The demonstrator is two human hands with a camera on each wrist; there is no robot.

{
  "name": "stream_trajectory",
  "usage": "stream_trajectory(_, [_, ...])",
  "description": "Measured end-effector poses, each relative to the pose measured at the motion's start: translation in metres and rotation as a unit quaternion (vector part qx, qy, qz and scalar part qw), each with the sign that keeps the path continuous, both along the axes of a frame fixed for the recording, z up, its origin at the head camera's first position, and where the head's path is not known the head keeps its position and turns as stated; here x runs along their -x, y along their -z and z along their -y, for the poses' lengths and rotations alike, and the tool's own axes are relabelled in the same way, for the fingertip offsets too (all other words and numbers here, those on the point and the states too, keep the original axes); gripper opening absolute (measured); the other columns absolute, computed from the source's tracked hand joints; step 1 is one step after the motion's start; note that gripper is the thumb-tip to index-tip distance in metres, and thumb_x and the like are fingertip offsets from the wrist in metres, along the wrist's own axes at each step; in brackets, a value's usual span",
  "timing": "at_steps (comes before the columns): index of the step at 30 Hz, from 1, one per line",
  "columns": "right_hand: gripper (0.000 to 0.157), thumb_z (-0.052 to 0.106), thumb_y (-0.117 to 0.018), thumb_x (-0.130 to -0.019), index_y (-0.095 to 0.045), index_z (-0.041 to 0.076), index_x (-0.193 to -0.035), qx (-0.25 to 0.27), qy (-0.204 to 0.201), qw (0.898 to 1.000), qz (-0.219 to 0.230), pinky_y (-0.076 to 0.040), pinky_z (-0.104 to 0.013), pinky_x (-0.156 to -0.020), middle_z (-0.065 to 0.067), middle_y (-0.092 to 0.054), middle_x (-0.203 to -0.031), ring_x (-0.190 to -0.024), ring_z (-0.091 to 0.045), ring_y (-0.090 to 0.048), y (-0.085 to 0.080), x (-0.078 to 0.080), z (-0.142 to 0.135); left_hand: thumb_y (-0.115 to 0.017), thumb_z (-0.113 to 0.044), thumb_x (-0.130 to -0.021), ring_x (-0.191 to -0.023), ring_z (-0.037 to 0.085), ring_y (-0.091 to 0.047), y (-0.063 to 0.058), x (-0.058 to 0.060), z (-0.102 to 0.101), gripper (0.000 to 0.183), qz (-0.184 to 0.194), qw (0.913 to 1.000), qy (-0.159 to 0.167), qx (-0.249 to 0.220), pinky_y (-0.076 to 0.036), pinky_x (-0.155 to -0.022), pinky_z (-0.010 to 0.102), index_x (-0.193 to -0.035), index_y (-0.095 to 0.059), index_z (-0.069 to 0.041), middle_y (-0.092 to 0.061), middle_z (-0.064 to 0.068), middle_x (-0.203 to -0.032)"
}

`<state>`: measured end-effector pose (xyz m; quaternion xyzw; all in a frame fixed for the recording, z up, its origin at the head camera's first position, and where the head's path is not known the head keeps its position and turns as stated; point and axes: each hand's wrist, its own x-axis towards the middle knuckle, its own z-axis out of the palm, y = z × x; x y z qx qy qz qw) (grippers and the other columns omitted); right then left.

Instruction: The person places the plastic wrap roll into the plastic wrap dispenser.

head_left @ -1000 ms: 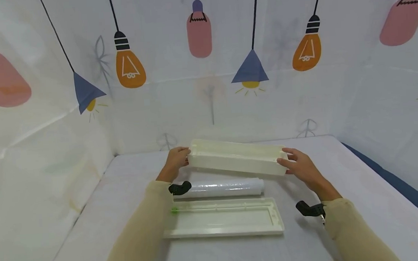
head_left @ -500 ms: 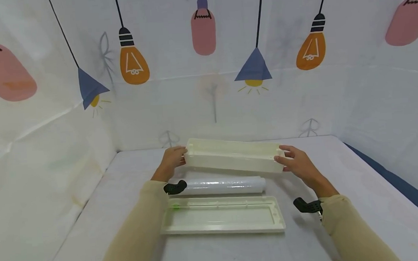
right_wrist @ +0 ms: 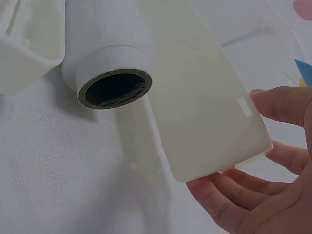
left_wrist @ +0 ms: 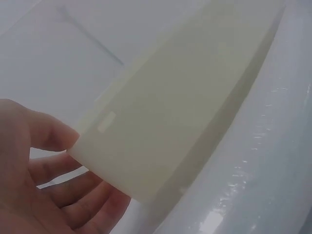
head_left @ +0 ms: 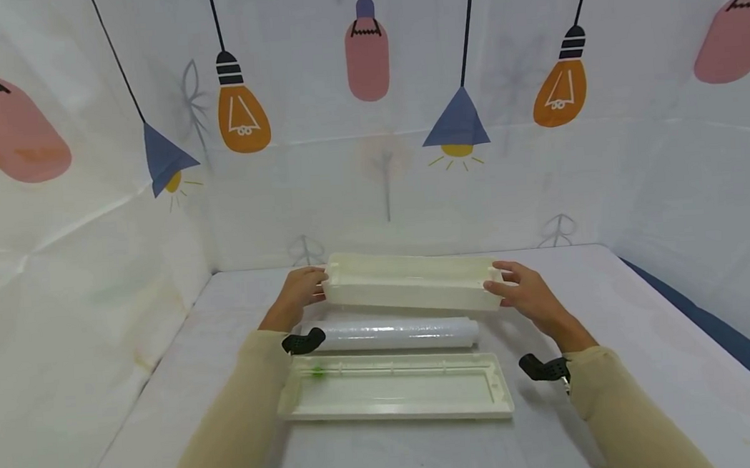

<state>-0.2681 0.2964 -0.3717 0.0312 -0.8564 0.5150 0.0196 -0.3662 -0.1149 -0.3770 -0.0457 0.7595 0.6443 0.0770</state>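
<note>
A long cream plastic box [head_left: 411,291], its hollow side up, is held by its two ends near the back of the table. My left hand [head_left: 296,294] grips its left end; in the left wrist view the thumb [left_wrist: 53,134] lies at the upper edge, with the other fingers around the end. At the opposite end my right hand [head_left: 528,295] grips likewise, thumb on the near wall in the right wrist view. Just in front lies a roll of clear plastic wrap [head_left: 394,334] with a hollow core [right_wrist: 114,90]. Nearest me is a shallow cream lid [head_left: 394,392], inner side up.
A white cloth covers the table [head_left: 395,458]. White sheeting printed with hanging lamps and bulbs [head_left: 378,184] rises behind and at both sides. A green spot [head_left: 317,373] shows on the lid. Black wrist cameras [head_left: 544,368] sit on both wrists.
Both hands have shifted the box slightly left, and it lies more level than before. The head view has moved a little. The roll and lid stay where they were.
</note>
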Motion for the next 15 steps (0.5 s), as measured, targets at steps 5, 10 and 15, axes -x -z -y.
stream_trajectory(5, [0.075, 0.03, -0.066, -0.099, -0.029, -0.003, -0.154, -0.004, -0.002, 1.0, -0.005, -0.053, -0.052, -0.094, -0.034, -0.034, -0.15, -0.13, -0.047, -0.046, 0.0, 0.002, 0.004, -0.053, -0.013, -0.101, -0.11, 0.03, -0.062, -0.001, 0.0, 0.007, 0.04, 0.01, 0.9999, 0.007, 0.007, -0.054, -0.094, 0.038, -0.137, -0.053, 0.006, -0.056, 0.021, -0.133])
stream_trajectory(10, [0.072, 0.031, -0.067, -0.099, -0.033, -0.003, -0.153, 0.003, -0.01, 1.0, -0.009, -0.053, -0.051, -0.094, -0.033, -0.034, -0.15, -0.134, -0.046, -0.042, 0.004, 0.008, 0.005, -0.052, -0.016, -0.102, -0.114, 0.033, -0.061, -0.001, -0.005, 0.016, 0.043, 0.015, 0.9995, 0.021, 0.017, -0.052, -0.098, 0.041, -0.139, -0.049, 0.006, -0.055, 0.022, -0.134])
stream_trajectory(15, [0.073, 0.032, -0.068, -0.098, -0.034, -0.001, -0.153, 0.011, -0.007, 1.0, 0.002, -0.054, -0.048, -0.093, -0.031, -0.037, -0.149, -0.13, -0.045, -0.047, 0.007, 0.014, 0.01, -0.051, -0.017, -0.103, -0.117, 0.033, -0.059, -0.001, -0.01, 0.024, 0.045, 0.012, 0.9997, 0.017, 0.014, -0.051, -0.1, 0.042, -0.141, -0.047, 0.006, -0.054, 0.022, -0.135])
